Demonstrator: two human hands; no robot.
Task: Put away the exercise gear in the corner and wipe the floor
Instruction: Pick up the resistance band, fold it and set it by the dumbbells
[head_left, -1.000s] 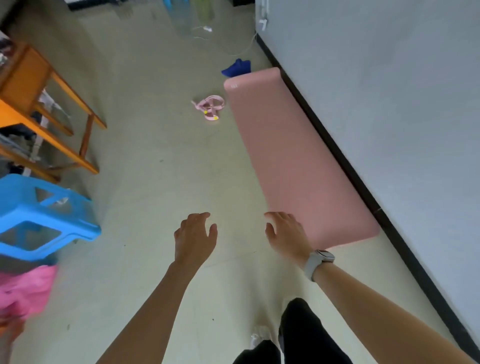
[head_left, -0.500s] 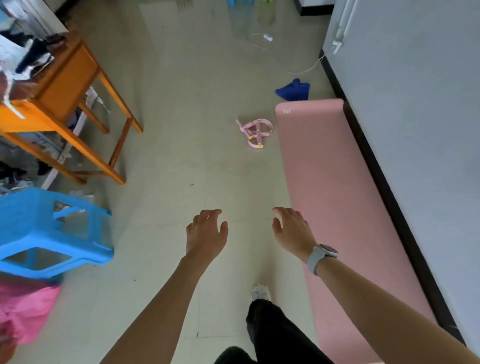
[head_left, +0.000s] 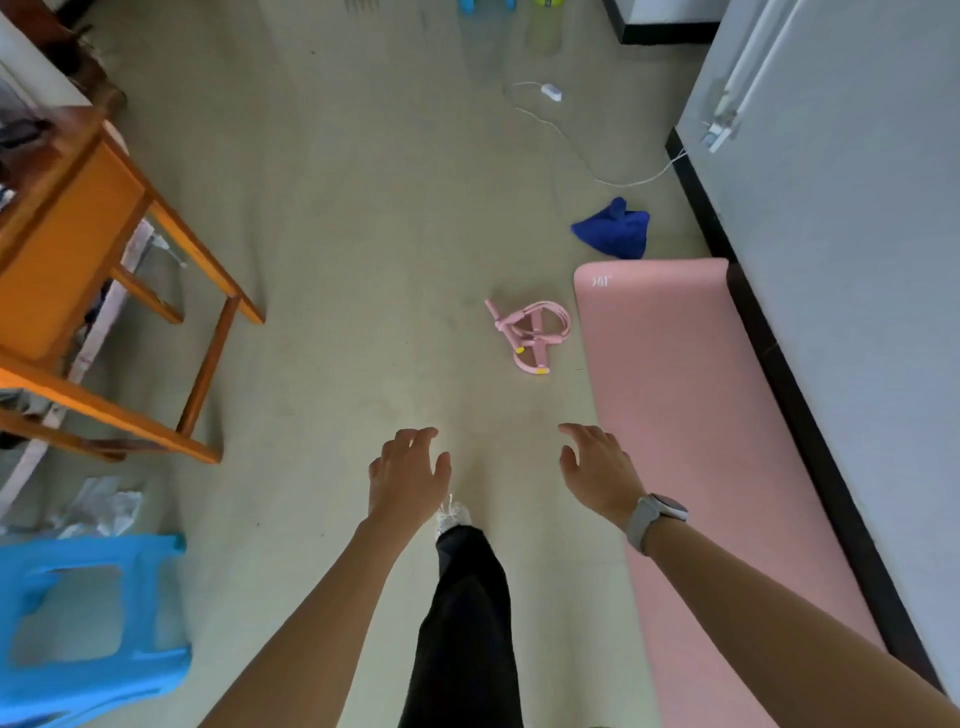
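biggest thing here is the pink yoga mat (head_left: 691, 415), still unrolled flat along the wall, running from about 1 o'clock down to 5 o'clock of the view. next down in size, the wooden table (head_left: 78, 249) at 9 to 10 o'clock and the blue plastic stool (head_left: 88, 629) at 7 o'clock. a crumpled blue cloth (head_left: 615, 228) sits just past the mat's far end at 1 o'clock, probably the floor wiper. the pink resistance band (head_left: 530, 332) lies on the floor just beside the mat's left edge, around 12 o'clock from the hands.

left hand (head_left: 408, 480) and right hand (head_left: 597, 475) are both out front, fingers loosely spread, holding nothing. there's a watch (head_left: 654, 517) on the right wrist.

looks like the very start, nothing's put away yet. my guess is the band gets picked up first. if so, i'd step closer and crouch, then scoop the whole tangle through the loops so no handle dangles and drags. one hand does it, which leaves the other free for the mat. watch the white cable (head_left: 576, 140) on the floor further ahead at 12 to 1 o'clock, easy trip hazard.
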